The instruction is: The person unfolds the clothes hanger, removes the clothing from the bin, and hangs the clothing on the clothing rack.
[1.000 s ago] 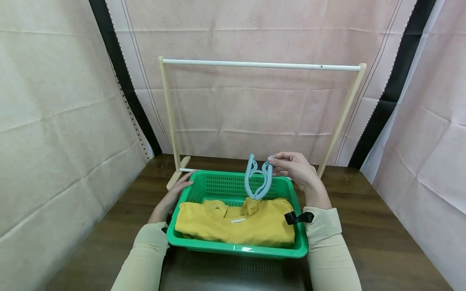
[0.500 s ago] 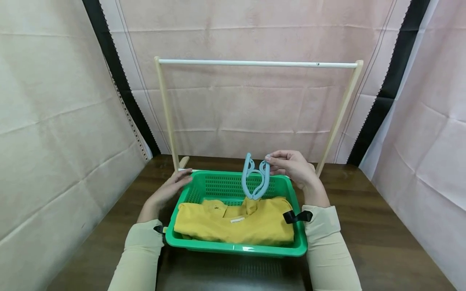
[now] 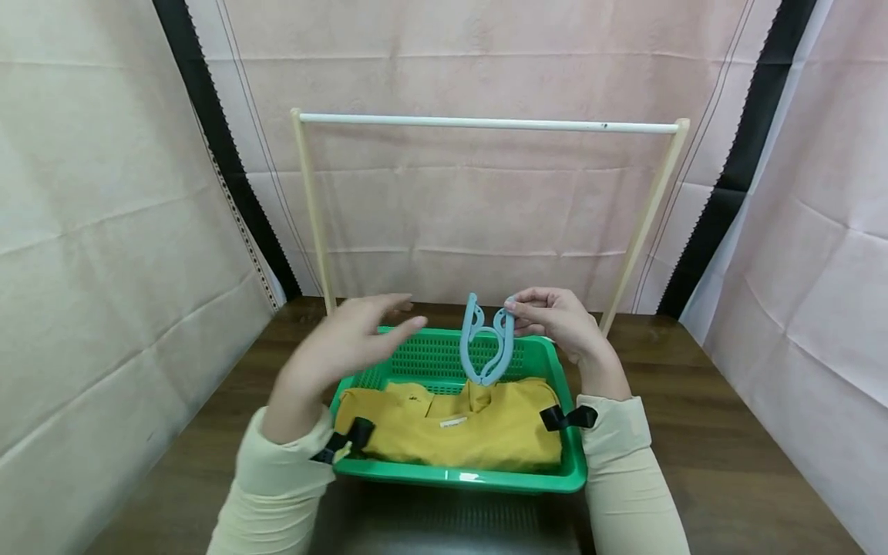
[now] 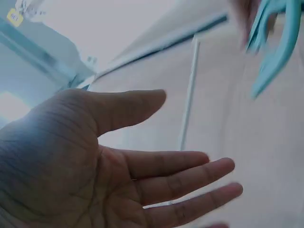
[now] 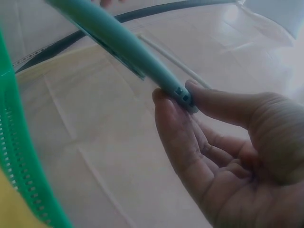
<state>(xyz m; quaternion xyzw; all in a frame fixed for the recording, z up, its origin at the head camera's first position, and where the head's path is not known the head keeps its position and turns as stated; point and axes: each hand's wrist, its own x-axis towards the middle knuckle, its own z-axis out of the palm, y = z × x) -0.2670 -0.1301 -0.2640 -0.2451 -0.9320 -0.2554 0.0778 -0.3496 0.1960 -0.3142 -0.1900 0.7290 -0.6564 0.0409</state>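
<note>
The right hand (image 3: pixel 551 317) pinches one tip of the light-blue plastic folding hanger (image 5: pixel 135 52) above the green perforated plastic basket (image 3: pixel 513 482), I reckon to leave its other arm free. The left hand (image 3: pixel 350 335) is empty, thumb apart, fingers loosely straight; the folded yellow cloth shirt (image 3: pixel 458 445) lies inside, collar toward the hanger.

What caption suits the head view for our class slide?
Left hand open, right hand pinching a light-blue hanger, yellow shirt in a green basket.
</note>
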